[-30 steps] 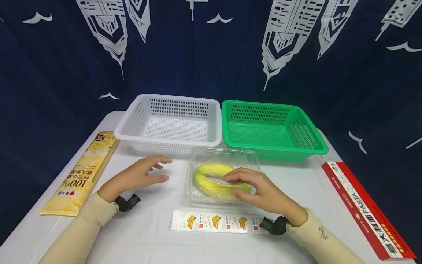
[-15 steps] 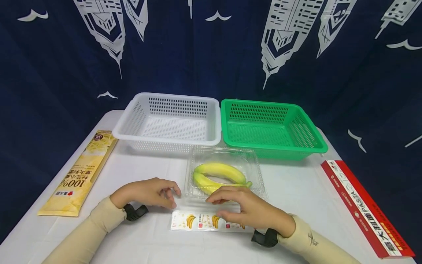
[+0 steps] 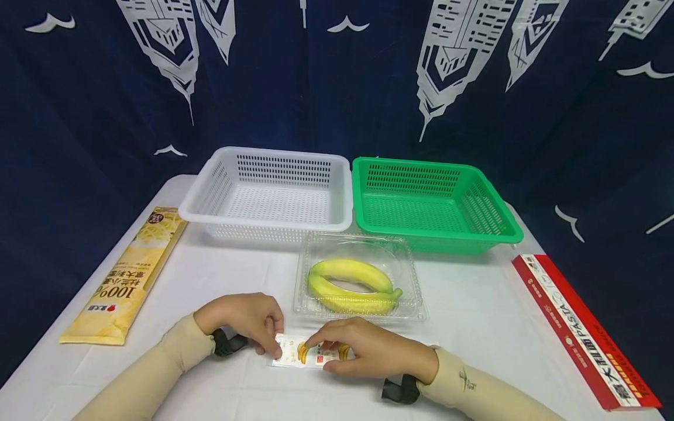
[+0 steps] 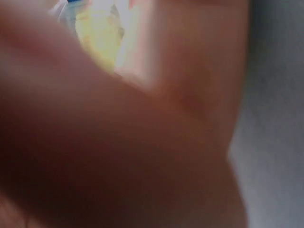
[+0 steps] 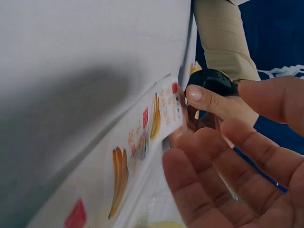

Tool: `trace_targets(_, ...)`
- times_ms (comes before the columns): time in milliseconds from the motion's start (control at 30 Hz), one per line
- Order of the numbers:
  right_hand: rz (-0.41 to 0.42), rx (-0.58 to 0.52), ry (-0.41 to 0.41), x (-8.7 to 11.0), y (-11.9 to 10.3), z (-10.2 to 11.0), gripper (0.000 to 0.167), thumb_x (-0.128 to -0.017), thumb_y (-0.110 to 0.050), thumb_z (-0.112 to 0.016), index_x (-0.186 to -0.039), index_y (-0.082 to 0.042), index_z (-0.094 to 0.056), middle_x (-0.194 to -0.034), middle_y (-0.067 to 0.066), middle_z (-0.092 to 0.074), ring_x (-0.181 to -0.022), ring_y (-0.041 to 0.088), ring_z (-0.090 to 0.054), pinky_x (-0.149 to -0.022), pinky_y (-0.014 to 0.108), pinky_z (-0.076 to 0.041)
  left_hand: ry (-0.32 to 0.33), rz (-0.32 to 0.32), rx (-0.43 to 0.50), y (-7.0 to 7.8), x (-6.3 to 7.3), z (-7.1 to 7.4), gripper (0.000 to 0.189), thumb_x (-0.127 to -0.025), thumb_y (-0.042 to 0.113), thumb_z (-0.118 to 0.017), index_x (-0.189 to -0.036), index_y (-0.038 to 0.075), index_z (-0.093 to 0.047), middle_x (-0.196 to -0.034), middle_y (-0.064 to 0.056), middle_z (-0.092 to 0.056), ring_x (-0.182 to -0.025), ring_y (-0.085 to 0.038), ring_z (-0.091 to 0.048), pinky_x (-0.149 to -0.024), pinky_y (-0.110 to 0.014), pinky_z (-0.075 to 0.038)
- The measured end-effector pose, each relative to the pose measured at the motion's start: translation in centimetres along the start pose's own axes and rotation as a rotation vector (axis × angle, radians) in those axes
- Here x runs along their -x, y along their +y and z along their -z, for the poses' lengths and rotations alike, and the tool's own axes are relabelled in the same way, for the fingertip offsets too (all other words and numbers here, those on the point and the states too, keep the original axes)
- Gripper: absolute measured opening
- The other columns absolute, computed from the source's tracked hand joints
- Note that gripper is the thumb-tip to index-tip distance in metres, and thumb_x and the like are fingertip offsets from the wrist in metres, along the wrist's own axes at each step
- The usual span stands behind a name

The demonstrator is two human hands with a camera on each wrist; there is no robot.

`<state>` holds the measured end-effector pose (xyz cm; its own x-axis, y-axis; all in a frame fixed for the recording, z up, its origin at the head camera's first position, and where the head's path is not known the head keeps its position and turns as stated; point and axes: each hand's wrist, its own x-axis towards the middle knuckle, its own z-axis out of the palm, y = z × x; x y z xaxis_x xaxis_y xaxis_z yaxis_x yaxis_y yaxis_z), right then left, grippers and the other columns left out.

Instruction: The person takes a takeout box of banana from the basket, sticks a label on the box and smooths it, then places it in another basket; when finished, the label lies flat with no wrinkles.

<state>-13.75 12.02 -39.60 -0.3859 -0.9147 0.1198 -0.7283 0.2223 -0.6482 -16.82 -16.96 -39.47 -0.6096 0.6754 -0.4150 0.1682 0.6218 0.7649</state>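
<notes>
A white label strip [image 3: 312, 359] printed with bananas lies near the front of the table. My left hand [image 3: 246, 318] pinches its left end between thumb and fingers. In the right wrist view that end of the strip [image 5: 135, 142] rises off the cloth toward the left thumb. Over the strip's right part is my right hand [image 3: 371, 351], its fingers loosely bent with nothing between them. Behind both hands, two bananas [image 3: 358, 303] sit in a clear plastic clamshell box [image 3: 416, 286]. The left wrist view is mostly filled by blurred skin.
A white basket [image 3: 268, 227] and a green basket [image 3: 442, 238] stand side by side at the back. A yellow pasta bag [image 3: 123, 286] lies along the left edge, a red pasta box [image 3: 584, 333] along the right. A dark blue curtain [image 3: 316, 88] hangs behind.
My right hand has come off the banana box and moved forward-left, down to the label strip. The left hand has moved right and nearer, and now pinches the strip's end.
</notes>
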Motion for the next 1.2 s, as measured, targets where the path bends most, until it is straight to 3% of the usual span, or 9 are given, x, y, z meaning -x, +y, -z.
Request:
trace_targets(167,-0.047,0.002,-0.031,-1.2,-0.1,-0.6,0.033,-0.098,-0.003,-0.077,-0.131,-0.003,-0.072,-0.122,0.006,-0.076,-0.099,0.000,-0.066,-0.086,0.013,-0.056,-0.096,-0.005,0.102,-0.3,-0.7,-0.1,0.020,-0.081,-0.001,-0.089,-0.090,0.006,-0.072,-0.061,0.001,-0.071,-0.057,-0.004,-0.064,-0.060,-0.015,-0.045)
trace_targets(300,-0.080,-0.039,-0.028,-2.0,0.0,-1.0,0.032,-0.096,0.002,-0.076,-0.128,0.000,-0.072,-0.118,0.008,-0.075,-0.094,-0.003,-0.064,-0.083,0.013,-0.057,-0.202,-0.055,0.221,-0.9,-1.2,0.0,0.016,-0.086,-0.006,-0.084,-0.091,0.003,-0.072,-0.063,0.005,-0.070,-0.057,0.000,-0.058,-0.055,-0.014,-0.036)
trace_targets(467,-0.116,-0.080,-0.024,-2.5,0.2,-1.6,0.024,-0.097,0.004,-0.074,-0.120,0.000,-0.072,-0.109,0.006,-0.073,-0.089,-0.007,-0.062,-0.080,0.013,-0.058,-0.277,-0.128,0.319,-1.6,-1.6,0.1,0.013,-0.089,-0.011,-0.076,-0.099,-0.005,-0.071,-0.069,0.008,-0.071,-0.059,0.002,-0.055,-0.056,-0.012,-0.039)
trace_targets(700,-0.164,-0.118,0.003,-2.8,0.3,-2.0,0.016,-0.097,0.002,-0.075,-0.111,-0.003,-0.070,-0.100,0.002,-0.072,-0.085,-0.008,-0.062,-0.079,0.014,-0.058,-0.305,-0.186,0.375,-1.6,-1.6,0.3,0.018,-0.092,-0.013,-0.072,-0.109,-0.014,-0.068,-0.078,0.008,-0.073,-0.066,0.001,-0.062,-0.061,-0.012,-0.051)
trace_targets(933,-0.194,-0.149,0.079,-2.9,0.4,-2.6,0.015,-0.094,-0.006,-0.083,-0.097,-0.006,-0.068,-0.089,-0.005,-0.069,-0.081,-0.008,-0.061,-0.076,0.016,-0.059,-0.323,-0.167,0.451,-1.0,-1.9,0.0,0.015,-0.092,-0.014,-0.070,-0.104,-0.004,-0.065,-0.083,0.004,-0.076,-0.075,-0.002,-0.069,-0.064,-0.015,-0.057)
trace_targets(1200,-0.201,-0.095,0.119,-3.0,0.4,-3.1,0.027,-0.090,-0.024,-0.091,-0.088,-0.012,-0.067,-0.080,-0.012,-0.066,-0.074,-0.008,-0.058,-0.069,0.014,-0.056,-0.276,-0.196,0.469,-1.0,-2.3,-1.3,0.022,-0.095,-0.009,-0.070,-0.093,0.009,-0.058,-0.085,0.005,-0.076,-0.080,-0.006,-0.073,-0.066,-0.017,-0.059)
